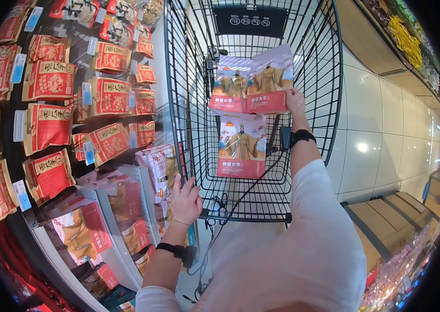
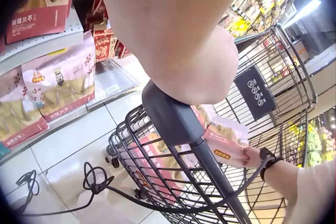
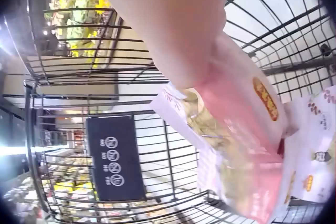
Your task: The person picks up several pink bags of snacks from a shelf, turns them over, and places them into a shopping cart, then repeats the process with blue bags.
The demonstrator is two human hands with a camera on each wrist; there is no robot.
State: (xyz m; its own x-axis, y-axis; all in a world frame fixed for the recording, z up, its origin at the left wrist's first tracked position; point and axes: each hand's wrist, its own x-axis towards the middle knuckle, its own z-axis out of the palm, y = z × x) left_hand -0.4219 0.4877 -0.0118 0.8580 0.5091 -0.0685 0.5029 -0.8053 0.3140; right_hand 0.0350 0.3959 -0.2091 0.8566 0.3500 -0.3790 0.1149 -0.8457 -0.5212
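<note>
Pale glossy floor tiles, bright reflected glare, white perforated shelving, glowing strip light overhead

The bags look glossy plastic, the cart metal wire, floor tiles smooth and shiny, the sleeve matt cloth.

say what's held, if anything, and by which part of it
The right hand grips the upper-right jujube bag by its lower right corner in the head view; the left hand holds nothing.

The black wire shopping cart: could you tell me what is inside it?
A near jujube bag, a far-left jujube bag and a far-right jujube bag, which the right hand grips, show inside. What lies directly beneath these bags is covered, so I cannot tell.
</note>
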